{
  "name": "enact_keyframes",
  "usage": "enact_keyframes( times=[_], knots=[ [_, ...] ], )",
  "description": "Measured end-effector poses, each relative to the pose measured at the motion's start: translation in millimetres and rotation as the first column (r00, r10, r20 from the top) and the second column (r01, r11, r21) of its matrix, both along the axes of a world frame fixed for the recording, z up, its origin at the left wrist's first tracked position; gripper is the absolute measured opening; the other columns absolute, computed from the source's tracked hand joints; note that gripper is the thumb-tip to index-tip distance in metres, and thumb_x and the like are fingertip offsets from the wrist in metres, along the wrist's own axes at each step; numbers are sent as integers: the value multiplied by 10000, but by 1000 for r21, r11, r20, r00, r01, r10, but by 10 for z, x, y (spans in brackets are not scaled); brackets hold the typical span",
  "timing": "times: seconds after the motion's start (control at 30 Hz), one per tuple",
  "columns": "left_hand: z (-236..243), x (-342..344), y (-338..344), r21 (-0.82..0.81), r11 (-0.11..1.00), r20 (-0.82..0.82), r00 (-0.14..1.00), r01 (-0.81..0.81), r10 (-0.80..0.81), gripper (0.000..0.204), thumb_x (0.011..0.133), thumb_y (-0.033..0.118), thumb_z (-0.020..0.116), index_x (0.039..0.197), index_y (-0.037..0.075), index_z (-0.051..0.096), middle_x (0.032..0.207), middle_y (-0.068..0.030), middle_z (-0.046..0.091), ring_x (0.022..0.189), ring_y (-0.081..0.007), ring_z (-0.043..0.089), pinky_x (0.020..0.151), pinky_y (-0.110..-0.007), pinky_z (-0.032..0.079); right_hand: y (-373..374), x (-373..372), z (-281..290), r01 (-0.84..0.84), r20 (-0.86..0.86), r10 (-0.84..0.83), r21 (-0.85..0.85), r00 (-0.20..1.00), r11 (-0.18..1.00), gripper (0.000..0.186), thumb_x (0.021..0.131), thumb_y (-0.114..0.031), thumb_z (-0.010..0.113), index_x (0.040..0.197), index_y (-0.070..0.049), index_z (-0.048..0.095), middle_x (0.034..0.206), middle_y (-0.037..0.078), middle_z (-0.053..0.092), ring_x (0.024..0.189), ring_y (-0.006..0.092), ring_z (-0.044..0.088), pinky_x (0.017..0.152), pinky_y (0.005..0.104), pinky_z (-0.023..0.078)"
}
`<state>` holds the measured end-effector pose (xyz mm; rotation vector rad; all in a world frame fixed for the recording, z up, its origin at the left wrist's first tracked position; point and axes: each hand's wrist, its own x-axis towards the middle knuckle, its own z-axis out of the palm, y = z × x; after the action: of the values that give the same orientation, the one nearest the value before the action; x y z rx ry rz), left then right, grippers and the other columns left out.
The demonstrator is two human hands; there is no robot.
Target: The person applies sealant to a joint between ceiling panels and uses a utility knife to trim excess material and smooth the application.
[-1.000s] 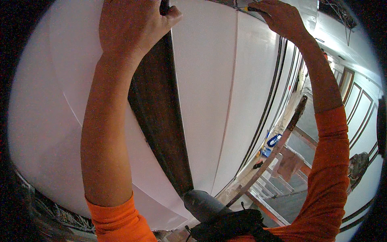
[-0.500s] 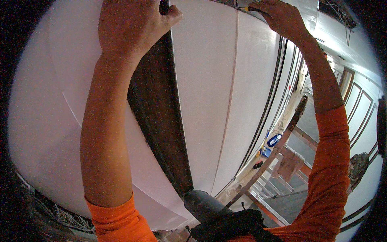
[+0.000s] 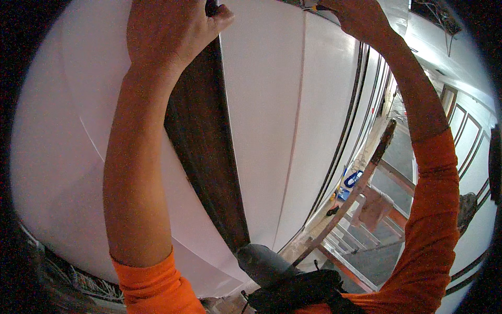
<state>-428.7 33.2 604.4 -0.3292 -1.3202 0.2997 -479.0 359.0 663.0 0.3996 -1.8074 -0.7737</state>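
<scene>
Both my arms, in orange sleeves, reach up to the top of a pale wall panel [image 3: 266,104]. My left hand [image 3: 172,31] is closed by the top of a dark brown wood strip [image 3: 201,115]. Its thumb presses beside something small and black [image 3: 211,8], and its fingers are hidden. At the panel's top edge my right hand [image 3: 361,21] is closed around a slim tool with a yellow and black handle [image 3: 318,8]. The tool's tip is too small to make out.
A wooden ladder-like frame [image 3: 340,220] with a cloth [image 3: 372,209] over it stands at right. Blue items [image 3: 351,180] lie on a ledge beyond. Loose wires [image 3: 442,18] hang from a dark ceiling opening at upper right. My grey-clad leg [image 3: 266,264] and a black pouch [image 3: 298,290] are below.
My right hand has shifted slightly up and left with the tool, and its elbow has moved a little outward. My left hand stays nearly in place. The view has turned slightly.
</scene>
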Motion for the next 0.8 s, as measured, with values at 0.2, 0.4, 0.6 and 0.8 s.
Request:
enact_keyframes(
  times=[0.2, 0.4, 0.6, 0.8],
  knots=[
    [20, 5, -5, 3, 998, 40, 998, 56, -56, 494, 736, 224, 890, 1136, 39, 666, 1340, -147, 617, 1308, -334, 544, 1159, -475, 399, -235, 144, 101, 204, 78, -204, 15, 976, 979, 379, 827, -72, 674, 1187, -163, 749, 1005, 113, 741, 952, 326, 733, 802, 497, 585],
    [12, 12, 30, 12, 998, 11, 998, 67, -67, 472, 735, 221, 881, 1113, 42, 663, 1337, -145, 618, 1305, -337, 544, 1166, -474, 395, -67, -75, -12, 101, 20, -100, -27, 995, 995, 342, 831, -95, 660, 1152, -170, 753, 981, 137, 742, 962, 341, 738, 797, 514, 588],
    [-24, 42, 81, 34, 994, 22, 994, 105, -105, 470, 711, 217, 893, 1085, 48, 663, 1327, -143, 618, 1299, -335, 546, 1160, -476, 399, -157, -74, -76, 151, 53, -145, -130, 988, 980, 268, 848, -117, 643, 1090, -158, 750, 964, 139, 740, 933, 353, 741, 769, 519, 591],
    [19, 28, 45, -9, 988, 19, 988, 155, -155, 471, 685, 204, 897, 1064, 54, 662, 1317, -146, 618, 1293, -342, 545, 1147, -480, 407, -94, -132, -48, 100, 14, -99, -139, 995, 985, 226, 858, -134, 637, 1043, -144, 767, 979, 147, 749, 958, 355, 740, 791, 515, 596]
  ],
)
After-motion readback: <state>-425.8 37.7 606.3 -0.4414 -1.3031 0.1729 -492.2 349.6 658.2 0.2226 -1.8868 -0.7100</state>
